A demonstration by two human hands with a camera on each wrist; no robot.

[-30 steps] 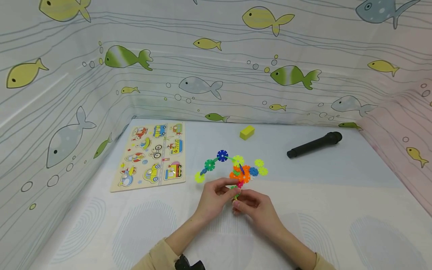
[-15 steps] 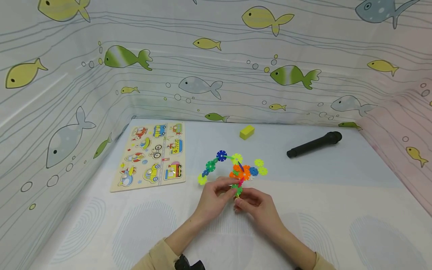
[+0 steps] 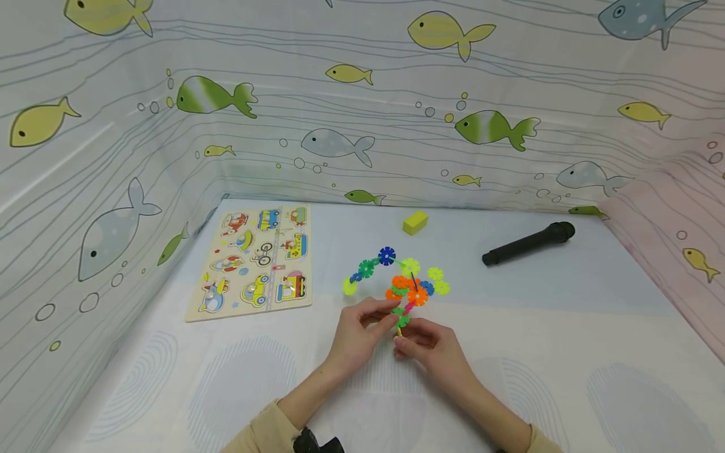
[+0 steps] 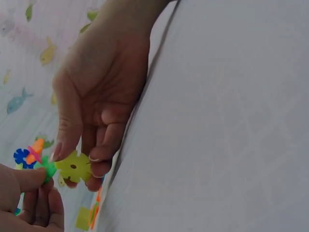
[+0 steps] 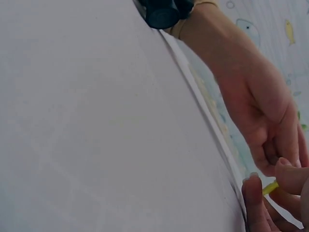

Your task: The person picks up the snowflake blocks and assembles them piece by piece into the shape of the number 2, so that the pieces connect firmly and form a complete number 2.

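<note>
My left hand (image 3: pixel 359 333) pinches a green snowflake disc (image 3: pixel 401 318), a notched plastic building piece. My right hand (image 3: pixel 436 346) holds a yellow snowflake disc (image 4: pixel 75 166) by its edge, between thumb and fingers. The yellow and green discs meet edge to edge in the left wrist view. Beyond the green one, a pink disc (image 3: pixel 409 308) leads to an orange disc (image 3: pixel 418 296) and on to a curved chain. A dark blue disc (image 3: pixel 387 256) tops that arc, and a lime disc (image 3: pixel 350 286) ends it. My right fingers mostly hide the yellow disc in the head view.
Behind the held chain lie loose discs, among them a lime disc (image 3: pixel 435 274). A wooden vehicle puzzle board (image 3: pixel 255 264) lies at the left. A yellow block (image 3: pixel 415 223) sits at the back, and a black microphone (image 3: pixel 528 243) lies at the right.
The curved chain has swung to the right and slightly up, with its orange disc tilting right too. Both hands stay almost in place and keep their grip. The loose discs have not moved.
</note>
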